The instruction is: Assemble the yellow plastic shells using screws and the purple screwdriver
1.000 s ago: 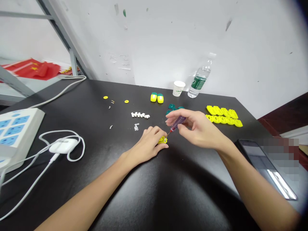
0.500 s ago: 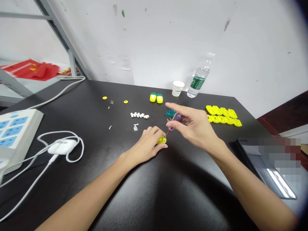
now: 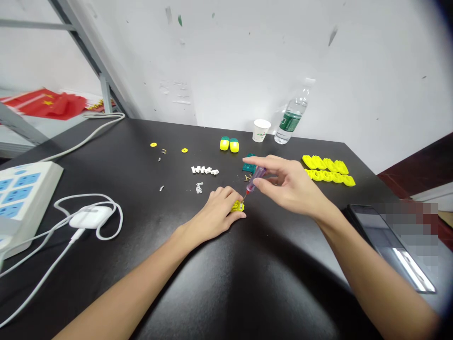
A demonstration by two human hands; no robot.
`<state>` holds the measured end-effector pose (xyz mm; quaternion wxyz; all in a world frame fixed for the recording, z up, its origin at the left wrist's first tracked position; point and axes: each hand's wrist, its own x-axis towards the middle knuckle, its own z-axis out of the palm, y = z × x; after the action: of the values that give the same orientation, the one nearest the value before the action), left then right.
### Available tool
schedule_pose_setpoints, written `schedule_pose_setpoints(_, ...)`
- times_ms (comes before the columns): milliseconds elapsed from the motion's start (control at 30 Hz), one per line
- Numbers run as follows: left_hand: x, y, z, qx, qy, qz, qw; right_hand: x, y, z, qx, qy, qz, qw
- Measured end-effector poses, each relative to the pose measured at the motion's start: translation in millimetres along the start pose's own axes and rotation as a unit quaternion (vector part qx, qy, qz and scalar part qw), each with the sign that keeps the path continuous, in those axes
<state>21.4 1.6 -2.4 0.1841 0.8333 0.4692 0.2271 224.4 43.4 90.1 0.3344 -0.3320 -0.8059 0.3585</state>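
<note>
The black tabletop looks glossy — the yellow part and screwdriver handle are smooth plastic.

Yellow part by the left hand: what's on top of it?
The left hand covers most of the yellow plastic part. A purple-handled screwdriver in the right hand points at its exposed edge. The part's covered surface is hidden.

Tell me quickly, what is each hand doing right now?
Left hand: closed, holding a small yellow plastic part.
Right hand: closed, pinching a purple-handled screwdriver.
</note>
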Motion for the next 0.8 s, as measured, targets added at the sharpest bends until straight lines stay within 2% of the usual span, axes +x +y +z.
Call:
schedule_pose_setpoints(333, 0.4, 0.9, -1.4, 0.004, 0.0, 0.005, 1.0, -4.8, -6.0, 9.3, -0.128, 0.01, -0.083, 0.988)
schedule_pose_setpoints(800, -0.2, -2.2, 2.4, 0.009, 0.008, 0.009, 1.0, -6.8, -8.4, 11.1, -0.237, 0.037, -0.138, 0.961)
